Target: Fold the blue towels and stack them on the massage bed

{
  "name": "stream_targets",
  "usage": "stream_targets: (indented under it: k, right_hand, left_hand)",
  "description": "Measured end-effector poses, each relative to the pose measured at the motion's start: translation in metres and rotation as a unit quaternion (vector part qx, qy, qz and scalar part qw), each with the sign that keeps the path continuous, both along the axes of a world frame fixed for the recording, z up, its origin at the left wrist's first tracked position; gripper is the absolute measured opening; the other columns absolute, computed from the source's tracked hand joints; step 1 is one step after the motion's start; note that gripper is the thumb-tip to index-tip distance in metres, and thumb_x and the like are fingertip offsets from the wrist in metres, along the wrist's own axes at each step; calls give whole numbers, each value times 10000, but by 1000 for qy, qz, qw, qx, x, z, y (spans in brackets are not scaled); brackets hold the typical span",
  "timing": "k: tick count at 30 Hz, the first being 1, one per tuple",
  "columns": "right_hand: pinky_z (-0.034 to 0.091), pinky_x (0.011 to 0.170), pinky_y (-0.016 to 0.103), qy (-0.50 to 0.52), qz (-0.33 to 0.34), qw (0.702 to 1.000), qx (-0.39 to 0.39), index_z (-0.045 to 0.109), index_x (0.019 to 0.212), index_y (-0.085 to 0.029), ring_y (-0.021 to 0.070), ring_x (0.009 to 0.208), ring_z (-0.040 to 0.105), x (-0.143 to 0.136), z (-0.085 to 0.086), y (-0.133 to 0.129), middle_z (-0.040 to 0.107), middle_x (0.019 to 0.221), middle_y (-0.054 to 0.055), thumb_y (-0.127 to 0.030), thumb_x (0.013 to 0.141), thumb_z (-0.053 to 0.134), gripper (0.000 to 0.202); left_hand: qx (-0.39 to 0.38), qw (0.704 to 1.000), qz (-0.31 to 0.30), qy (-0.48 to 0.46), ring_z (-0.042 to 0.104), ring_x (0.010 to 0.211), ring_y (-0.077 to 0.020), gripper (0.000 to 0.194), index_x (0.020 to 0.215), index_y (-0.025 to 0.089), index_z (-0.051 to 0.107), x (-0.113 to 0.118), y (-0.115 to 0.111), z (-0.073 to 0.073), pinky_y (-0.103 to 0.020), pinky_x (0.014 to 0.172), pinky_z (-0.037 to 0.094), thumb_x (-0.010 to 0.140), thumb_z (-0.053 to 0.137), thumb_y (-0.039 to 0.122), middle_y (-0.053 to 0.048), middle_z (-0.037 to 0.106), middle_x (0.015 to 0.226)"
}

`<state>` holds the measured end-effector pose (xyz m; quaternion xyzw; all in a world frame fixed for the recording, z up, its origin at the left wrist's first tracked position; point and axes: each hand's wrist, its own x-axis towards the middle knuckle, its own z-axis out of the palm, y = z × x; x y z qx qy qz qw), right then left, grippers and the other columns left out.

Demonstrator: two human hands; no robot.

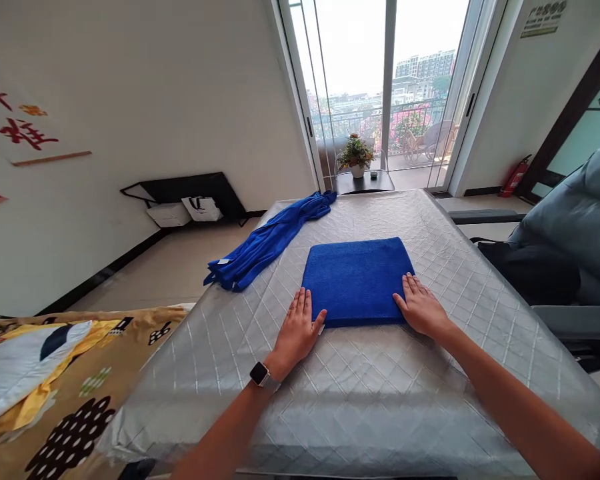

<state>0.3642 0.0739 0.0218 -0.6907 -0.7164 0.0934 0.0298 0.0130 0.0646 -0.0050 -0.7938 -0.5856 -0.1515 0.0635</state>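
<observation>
A blue cloth (357, 280), folded into a neat flat rectangle like a towel, lies on a silver quilted table cover (370, 387). Against its near left corner rests my left hand (299, 325), palm down with the fingers stretched out; a watch is on that wrist. My right hand (423, 307) lies flat at the near right corner, thumb and fingertips on the cloth. A small white tag shows beside my left thumb. Farther left, a second blue cloth (275, 240) lies loosely bunched lengthwise along the cover's left edge, untouched by either hand.
On the left is a patterned bedspread (130, 373) with a light pillow (25, 360). A grey armchair (575, 220) stands close on the right. Beyond the far edge, a small table (340, 185) holds a potted plant (357, 157) before the sliding glass door.
</observation>
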Motion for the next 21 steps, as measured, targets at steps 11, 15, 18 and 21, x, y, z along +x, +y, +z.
stream_targets:
  k: [11, 15, 18, 21]
  right_hand:
    - [177, 1269, 445, 11, -9, 1000, 17, 211, 1635, -24, 266, 1588, 134, -4, 26, 69, 148, 1710, 144, -474, 1052, 155, 739]
    - [171, 1272, 412, 26, -27, 999, 37, 204, 1631, -8, 257, 1589, 124, -7, 5, 82, 135, 1713, 152, -456, 1054, 173, 732]
    - [179, 1272, 414, 34, -20, 997, 59, 216, 1628, -4, 262, 1586, 135, -6, -6, 83, 162, 1708, 155, -463, 1055, 180, 735]
    - [185, 1270, 406, 38, -15, 997, 68, 221, 1626, -2, 263, 1584, 146, -2, -10, 84, 179, 1704, 160, -458, 1062, 197, 725]
  left_hand:
    - [-3, 1000, 10, -10, 290, 1538, -356, 838, 1569, -34, 324, 4, -4, 5, -516, 1217, 361, 1050, 250, 619, -292, 302, 1633]
    - [11, 1000, 8, 1, 407, 1482, -368, 799, 1575, 66, 375, 6, 1, 19, -551, 1176, 406, 1035, 298, 650, -259, 422, 1583]
    - [40, 999, -7, -10, 434, 1467, -363, 743, 1551, 116, 439, 43, 20, 37, -537, 1182, 405, 1036, 320, 638, -219, 471, 1564]
    - [16, 996, -86, -17, 446, 1465, -324, 673, 1517, 115, 493, 112, 49, 50, -480, 1197, 398, 1065, 295, 572, -192, 490, 1559]
